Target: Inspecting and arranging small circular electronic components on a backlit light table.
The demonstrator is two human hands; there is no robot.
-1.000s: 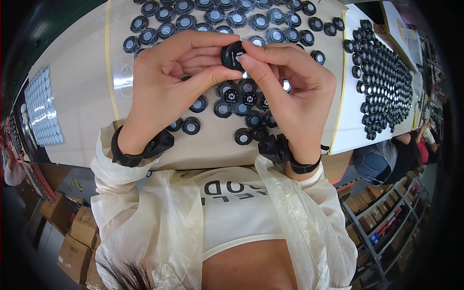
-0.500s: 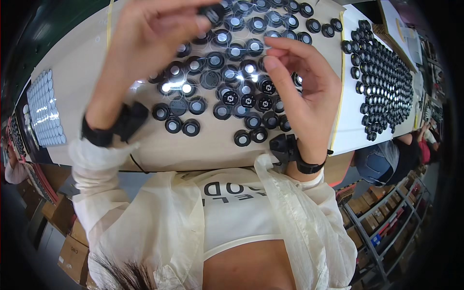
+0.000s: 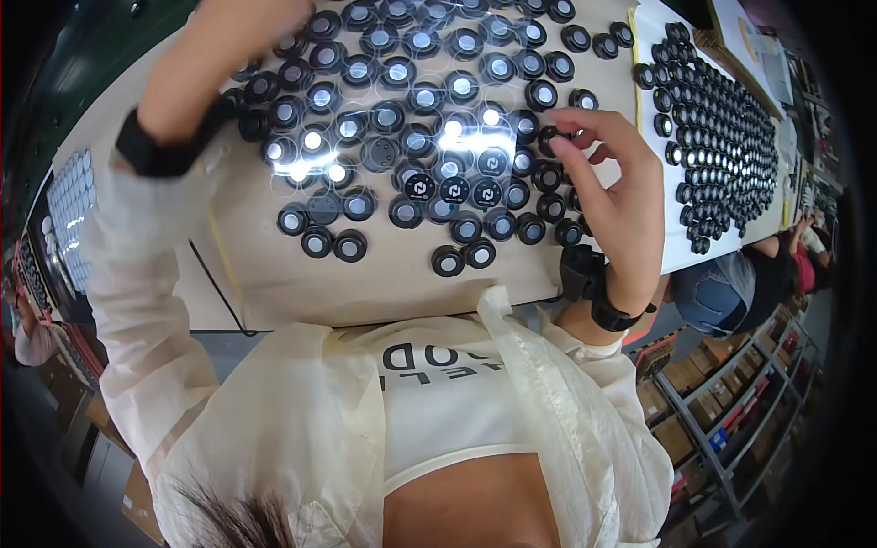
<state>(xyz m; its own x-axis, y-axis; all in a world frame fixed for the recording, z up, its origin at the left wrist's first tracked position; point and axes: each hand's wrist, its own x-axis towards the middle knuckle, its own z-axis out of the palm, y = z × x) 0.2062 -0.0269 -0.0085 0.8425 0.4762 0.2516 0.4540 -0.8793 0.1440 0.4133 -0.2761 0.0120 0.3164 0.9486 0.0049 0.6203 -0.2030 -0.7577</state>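
Note:
My right hand [image 3: 621,183] is over the right side of the spread of parts, thumb and forefinger closed on the edge of a small round black part [image 3: 549,141]. My left hand [image 3: 260,14] is smeared by motion at the top edge; its fingers are cut off, so what it holds cannot be made out. Many round black parts with pale grey centres [image 3: 423,41] cover the table between the hands. A clear glossy sheet with round outlines [image 3: 475,144] lies over many of them. Several black discs with white marks [image 3: 454,190] show near its lower edge.
A white board [image 3: 653,164] at the right carries many more black parts [image 3: 722,151]. Rows of pale discs [image 3: 78,205] sit at the far left. A brown table [image 3: 384,292] fills the middle. Another person [image 3: 722,292] and a metal rack [image 3: 731,457] stand right.
My left hand has swung up and left, and the black part it held is out of sight. My right hand has moved right and slightly down and closed on a black part.

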